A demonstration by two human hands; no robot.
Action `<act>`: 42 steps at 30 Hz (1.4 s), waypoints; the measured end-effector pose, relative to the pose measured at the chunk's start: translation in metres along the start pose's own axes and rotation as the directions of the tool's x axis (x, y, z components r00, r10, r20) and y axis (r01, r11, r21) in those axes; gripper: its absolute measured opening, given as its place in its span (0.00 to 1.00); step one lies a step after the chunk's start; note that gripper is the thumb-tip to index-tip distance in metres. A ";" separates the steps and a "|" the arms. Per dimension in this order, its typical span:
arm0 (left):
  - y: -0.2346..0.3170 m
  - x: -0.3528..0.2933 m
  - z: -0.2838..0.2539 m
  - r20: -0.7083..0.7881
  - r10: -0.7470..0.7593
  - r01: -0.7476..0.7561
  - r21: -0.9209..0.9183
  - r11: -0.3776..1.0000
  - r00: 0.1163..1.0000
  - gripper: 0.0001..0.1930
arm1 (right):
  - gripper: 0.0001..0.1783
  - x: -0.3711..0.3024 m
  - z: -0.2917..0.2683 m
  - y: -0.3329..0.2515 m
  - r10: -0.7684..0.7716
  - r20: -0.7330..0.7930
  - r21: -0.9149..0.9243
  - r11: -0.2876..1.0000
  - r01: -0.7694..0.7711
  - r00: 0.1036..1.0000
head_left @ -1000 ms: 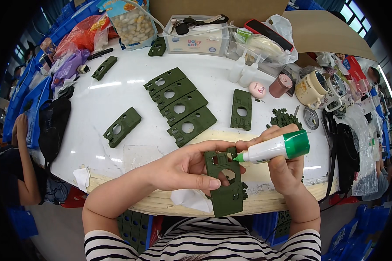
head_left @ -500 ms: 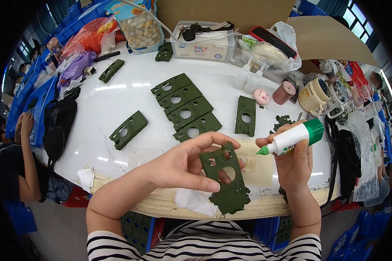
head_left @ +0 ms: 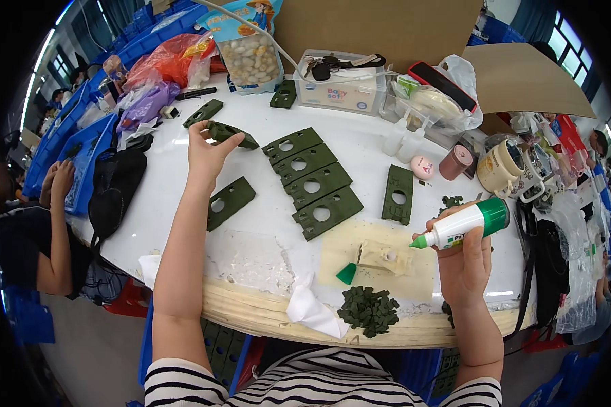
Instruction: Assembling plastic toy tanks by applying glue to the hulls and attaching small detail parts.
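Observation:
My left hand reaches to the far left of the table. Its thumb and fingers pinch a dark green plastic plate, seen tilted and partly edge-on; whether it touches the table I cannot tell. A similar plate with a round hole lies just nearer, beside my forearm. In my right hand is a white glue bottle with a green base and a green nozzle pointing left. Below its tip is a yellowish mat bearing a cream block and a small green cap.
Several green plates lie in a slanting row mid-table; another plate lies to their right. Small green pieces are heaped at the front edge beside white tissue. Mugs and a plastic box stand farther off. Another person's hands are at left.
My left hand has carried the green plate from in front of me to the far left. My right hand still holds the glue bottle; the heap of small pieces and the cap are uncovered.

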State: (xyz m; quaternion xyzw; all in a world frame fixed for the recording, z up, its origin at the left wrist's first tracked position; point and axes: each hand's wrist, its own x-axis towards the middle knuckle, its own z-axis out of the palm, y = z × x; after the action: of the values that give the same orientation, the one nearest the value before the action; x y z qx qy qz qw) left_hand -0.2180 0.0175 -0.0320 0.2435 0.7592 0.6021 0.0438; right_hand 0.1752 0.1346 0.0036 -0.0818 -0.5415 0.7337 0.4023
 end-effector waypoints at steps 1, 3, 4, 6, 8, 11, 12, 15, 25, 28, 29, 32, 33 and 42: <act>-0.001 0.001 -0.002 -0.007 0.017 -0.016 0.087 0.996 1.000 0.38 | 0.20 0.000 0.003 0.000 -0.013 -0.023 -0.034 0.999 0.013 1.000; -0.004 0.004 -0.007 -0.017 0.040 -0.035 0.248 0.968 0.999 0.38 | 0.21 0.001 0.010 0.000 -0.039 -0.066 -0.100 0.994 0.032 0.997; -0.010 0.008 -0.009 -0.018 0.047 -0.039 0.319 0.947 0.999 0.38 | 0.21 0.001 0.010 0.000 -0.040 -0.053 -0.101 0.994 0.035 0.998; -0.013 0.010 -0.010 0.003 0.051 -0.046 0.476 0.878 0.999 0.38 | 0.20 0.003 0.009 -0.001 -0.044 -0.028 -0.111 0.993 0.041 0.999; -0.014 0.010 -0.006 0.055 0.040 -0.066 0.635 0.770 0.998 0.38 | 0.20 0.007 0.005 -0.007 -0.028 0.031 -0.200 0.979 0.034 0.999; -0.014 0.008 -0.006 0.174 0.106 -0.196 0.663 0.722 0.979 0.34 | 0.20 0.011 -0.014 -0.020 -0.008 -0.023 -0.346 0.938 0.000 1.000; -0.016 0.008 -0.004 0.213 0.142 -0.250 0.663 0.706 0.967 0.33 | 0.20 0.011 -0.022 -0.027 -0.007 -0.070 -0.400 0.916 -0.022 0.998; -0.022 0.009 -0.011 0.250 0.115 -0.256 0.658 0.708 0.961 0.34 | 0.24 0.013 -0.024 -0.060 0.092 -0.104 -0.538 0.832 -0.134 0.990; -0.006 0.005 -0.016 0.199 0.301 -0.354 0.347 0.868 0.933 0.26 | 0.34 -0.020 -0.031 -0.054 0.677 -0.050 -0.918 0.259 -0.301 0.734; 0.029 -0.014 -0.004 0.220 0.234 -0.256 0.075 0.964 0.947 0.23 | 0.33 -0.025 -0.024 -0.047 0.722 -0.051 -0.945 0.189 -0.267 0.690; 0.041 -0.023 -0.003 0.275 0.202 -0.207 -0.012 0.978 0.940 0.22 | 0.33 -0.025 -0.026 -0.044 0.721 -0.030 -0.955 0.184 -0.233 0.692; 0.066 -0.049 0.001 0.403 0.293 -0.183 -0.289 0.940 0.867 0.21 | 0.28 -0.022 -0.025 -0.045 0.675 -0.042 -0.970 0.149 -0.192 0.736; 0.071 -0.057 0.001 0.458 0.330 -0.183 -0.336 0.924 0.825 0.21 | 0.26 -0.020 -0.025 -0.047 0.651 -0.059 -0.973 0.133 -0.190 0.757; 0.094 -0.120 0.024 0.717 0.457 -0.249 -0.384 0.889 0.526 0.28 | 0.08 0.038 -0.094 -0.030 0.110 -0.226 -0.974 -0.043 -0.223 0.968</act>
State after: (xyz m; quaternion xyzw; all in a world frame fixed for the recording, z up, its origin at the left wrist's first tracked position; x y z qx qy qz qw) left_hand -0.0741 0.0029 0.0220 0.6265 0.5171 0.5118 0.2794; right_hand 0.2175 0.2317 0.0037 -0.4371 -0.8707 0.1661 0.1526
